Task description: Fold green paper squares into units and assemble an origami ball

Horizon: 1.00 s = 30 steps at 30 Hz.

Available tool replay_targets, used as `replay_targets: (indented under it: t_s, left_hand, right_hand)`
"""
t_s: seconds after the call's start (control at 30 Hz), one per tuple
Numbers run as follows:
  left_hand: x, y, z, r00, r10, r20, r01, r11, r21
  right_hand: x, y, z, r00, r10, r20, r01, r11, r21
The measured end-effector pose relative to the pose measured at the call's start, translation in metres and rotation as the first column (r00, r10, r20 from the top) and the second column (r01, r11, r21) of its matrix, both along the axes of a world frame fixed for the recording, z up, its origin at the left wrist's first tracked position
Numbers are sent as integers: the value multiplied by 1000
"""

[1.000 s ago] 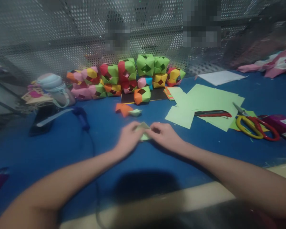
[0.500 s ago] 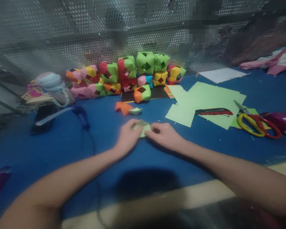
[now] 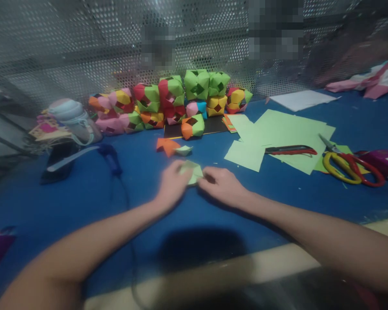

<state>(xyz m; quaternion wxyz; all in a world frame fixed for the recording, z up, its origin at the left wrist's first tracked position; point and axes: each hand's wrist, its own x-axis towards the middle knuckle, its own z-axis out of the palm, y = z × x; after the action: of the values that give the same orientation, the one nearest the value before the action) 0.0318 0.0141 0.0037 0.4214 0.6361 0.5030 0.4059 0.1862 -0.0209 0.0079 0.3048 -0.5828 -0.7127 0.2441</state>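
Note:
A small folded piece of light green paper (image 3: pixel 194 173) lies at the middle of the blue table between my hands. My left hand (image 3: pixel 174 183) is closed on its left side, the thumb lying over the paper. With fingers curled, my right hand (image 3: pixel 222 184) pinches the paper's right edge. Just beyond them are an orange folded paper piece (image 3: pixel 166 146) and a pale green folded piece (image 3: pixel 183 150). Behind these sits an orange and green paper ball (image 3: pixel 193 127). The exact folds under my fingers are hidden.
Stacked colourful paper balls (image 3: pixel 171 97) line the back by the perforated metal screen (image 3: pixel 213 47). Green paper sheets (image 3: pixel 284 129), a red cutter knife (image 3: pixel 291 150) and scissors (image 3: pixel 342 165) lie right. A blue glue gun (image 3: pixel 110 159), phone (image 3: pixel 58 162) and bottle (image 3: pixel 69 116) are left.
The green paper's upper face is turned slightly more toward me between my fingers. My hands have barely moved, and the other things stay where they were.

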Motion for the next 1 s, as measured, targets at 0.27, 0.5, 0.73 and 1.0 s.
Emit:
replay_targets:
  t_s: [0.27, 0.5, 0.73, 1.0]
  left_hand:
    - [3, -4, -2, 996, -93, 4, 93, 995, 28]
    - [3, -5, -1, 990, -138, 1, 138, 990, 6]
    - [1, -1, -5, 990, -141, -12, 141, 990, -11]
    - [2, 0, -6, 990, -143, 11, 144, 989, -40]
  right_hand:
    - [0, 4, -3, 962, -29, -272, 68, 989, 134]
    - [0, 6, -5, 928, -36, -371, 87, 989, 122]
    - [1, 5, -3, 933, -6, -359, 55, 990, 127]
    - [0, 3, -2, 937, 3, -350, 45, 990, 130]
